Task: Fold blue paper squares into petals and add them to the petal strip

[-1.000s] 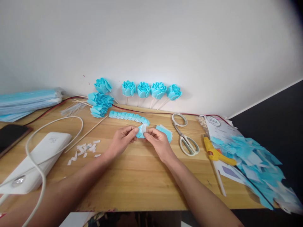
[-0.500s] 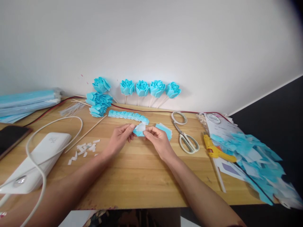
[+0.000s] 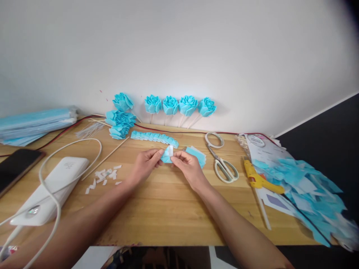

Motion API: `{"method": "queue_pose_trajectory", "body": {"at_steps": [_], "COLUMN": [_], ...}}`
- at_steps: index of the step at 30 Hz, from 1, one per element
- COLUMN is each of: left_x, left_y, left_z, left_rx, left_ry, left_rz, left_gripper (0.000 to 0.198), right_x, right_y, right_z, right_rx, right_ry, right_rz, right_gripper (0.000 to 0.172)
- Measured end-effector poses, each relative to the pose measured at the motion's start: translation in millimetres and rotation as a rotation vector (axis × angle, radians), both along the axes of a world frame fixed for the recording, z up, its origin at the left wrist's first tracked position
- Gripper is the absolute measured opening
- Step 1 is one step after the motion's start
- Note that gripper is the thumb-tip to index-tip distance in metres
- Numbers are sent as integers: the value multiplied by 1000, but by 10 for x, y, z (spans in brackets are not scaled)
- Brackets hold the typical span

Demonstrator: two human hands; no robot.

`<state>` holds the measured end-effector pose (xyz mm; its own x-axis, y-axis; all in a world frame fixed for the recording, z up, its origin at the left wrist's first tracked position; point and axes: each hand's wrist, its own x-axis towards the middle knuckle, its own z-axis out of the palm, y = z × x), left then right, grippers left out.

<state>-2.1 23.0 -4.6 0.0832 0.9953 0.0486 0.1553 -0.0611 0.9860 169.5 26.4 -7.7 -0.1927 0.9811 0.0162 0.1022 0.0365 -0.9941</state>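
A small light-blue fabric piece, partly folded with a white flap on top, is pinched between both hands above the wooden table. My left hand grips its left edge with thumb and fingers. At its right edge, my right hand pinches it the same way. Just beyond the hands lies a curved row of folded blue petals. A stack of blue fabric squares sits partly hidden behind my right hand.
Finished blue flowers on sticks lean along the wall. White-handled scissors and a yellow glue gun lie to the right, beside a heap of blue scraps. On the left are a white power bank, its cable, and a phone.
The white flap on the fabric piece has become narrower and more upright as the hands fold it. The whole view has shifted slightly, with the objects now a little further right.
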Motion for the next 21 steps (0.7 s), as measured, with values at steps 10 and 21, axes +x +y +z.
{"method": "queue_pose_trajectory", "body": {"at_steps": [10, 21], "left_x": [-12, -12], "left_y": [16, -33], "left_z": [-72, -22], "left_rx": [25, 53], "left_ry": [57, 124], "left_rz": [14, -5], "left_gripper": [42, 41], "right_x": [3, -6], "right_y": [5, -2], "right_z": [-9, 40], "right_rx": [-18, -16], "right_ry": [25, -13], "right_rz": [43, 24], "right_gripper": [20, 19]}}
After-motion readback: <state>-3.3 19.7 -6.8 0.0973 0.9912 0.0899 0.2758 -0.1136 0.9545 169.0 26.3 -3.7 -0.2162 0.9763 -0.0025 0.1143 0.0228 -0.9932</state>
